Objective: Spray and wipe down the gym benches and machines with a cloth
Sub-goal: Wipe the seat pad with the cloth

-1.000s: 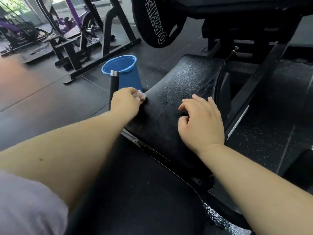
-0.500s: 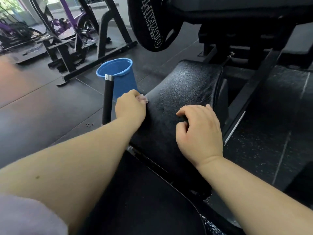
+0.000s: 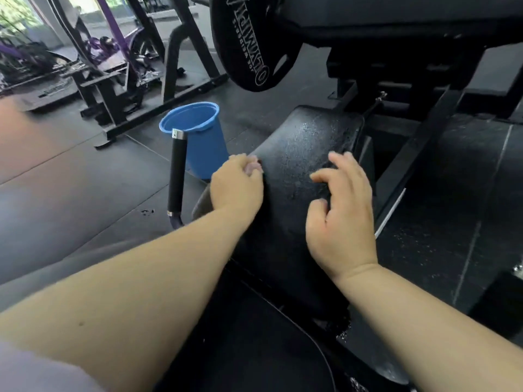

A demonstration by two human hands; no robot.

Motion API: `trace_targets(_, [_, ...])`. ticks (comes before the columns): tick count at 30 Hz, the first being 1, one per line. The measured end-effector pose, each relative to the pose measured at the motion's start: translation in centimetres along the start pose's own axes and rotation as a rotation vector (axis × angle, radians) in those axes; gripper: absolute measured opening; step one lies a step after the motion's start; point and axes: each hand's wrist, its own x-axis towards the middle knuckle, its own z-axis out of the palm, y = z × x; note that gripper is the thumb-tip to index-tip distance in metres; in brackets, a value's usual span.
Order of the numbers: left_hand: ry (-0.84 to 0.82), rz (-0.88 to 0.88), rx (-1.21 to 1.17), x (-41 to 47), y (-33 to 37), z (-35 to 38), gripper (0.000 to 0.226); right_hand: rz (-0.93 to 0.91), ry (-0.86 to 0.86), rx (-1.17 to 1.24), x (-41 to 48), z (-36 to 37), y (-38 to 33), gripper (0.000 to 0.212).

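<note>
The black pad (image 3: 305, 137) fills the middle of the view, and its top looks wet and speckled. The left hand (image 3: 236, 190) sits on the pad's edge at nine o'clock. Its fingers are curled tight round a small pinkish cloth (image 3: 252, 167). Only a little bit of the cloth peeks out, at the one o'clock side of the hand, and it touches the pad. The right hand (image 3: 342, 222) is at three o'clock from the left hand, on the same pad. Its fingers are spread apart and a little bent, and it holds nothing. Its fingertips (image 3: 319, 176) rest on the pad. A blue bucket (image 3: 203, 142) stands on the dark floor (image 3: 70, 179) at eleven o'clock from the left hand, just beside the pad. A black handle (image 3: 177, 174) sticks up in front of the bucket. A big round weight plate (image 3: 249, 43) with white letters is up at twelve o'clock. Black and purple gym machines (image 3: 113, 52) stand far off at ten o'clock. Another black pad (image 3: 240, 349) lies at six o'clock, between the two arms.
</note>
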Motion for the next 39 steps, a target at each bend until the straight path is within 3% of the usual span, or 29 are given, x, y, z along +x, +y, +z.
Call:
trace_targets(3, [-0.155, 0.317, -0.003, -4.4, -0.6, -0.8, 0.017, 0.012, 0.004, 0.022, -0.1, 0.6, 0.0, 0.039])
trace_targets(6, [-0.303, 0.478, 0.013, -4.2, -1.7, -2.8, 0.030, 0.060, 0.021, 0.027, 0.0, 0.4, -0.2, 0.040])
trace_targets(9, [-0.130, 0.301, -0.020, 1.3, 0.1, -2.1, 0.028, 0.153, -0.001, 0.043, 0.3, 0.1, -0.4, 0.040])
trace_targets(12, [-0.066, 0.144, -0.084, 4.0, 1.3, 0.1, 0.028, 0.204, -0.005, 0.064, 0.5, 0.0, -0.2, 0.042])
trace_targets(16, [-0.080, 0.292, -0.054, 0.4, -0.5, -0.2, 0.034, 0.215, 0.015, 0.096, 0.6, -0.1, 0.2, 0.041])
trace_targets(20, [-0.280, 0.464, 0.067, -3.7, -2.6, -3.2, 0.037, 0.239, 0.007, 0.143, 0.7, -0.8, -0.4, 0.041])
trace_targets(25, [-0.192, 0.391, 0.030, 2.6, 3.2, -2.1, 0.039, 0.315, -0.017, 0.239, 0.8, -1.4, -0.5, 0.041])
trace_targets(28, [-0.201, 0.347, 0.049, -0.1, 3.1, 1.1, 0.041, 0.370, -0.028, 0.259, 0.9, -1.5, -0.6, 0.041])
trace_targets(31, [-0.235, 0.442, 0.101, -6.1, 1.1, -0.2, 0.040, 0.393, -0.118, 0.213, 0.7, -2.4, -0.6, 0.042])
trace_targets(36, [-0.507, 0.672, 0.186, -11.8, -0.8, -4.8, 0.033, 0.399, -0.293, 0.113, -0.6, -5.5, -0.5, 0.043])
trace_targets(39, [-0.483, 0.815, 0.117, -11.0, 1.2, -5.3, 0.028, 0.371, -0.370, -0.002, -1.7, -8.6, -0.1, 0.040])
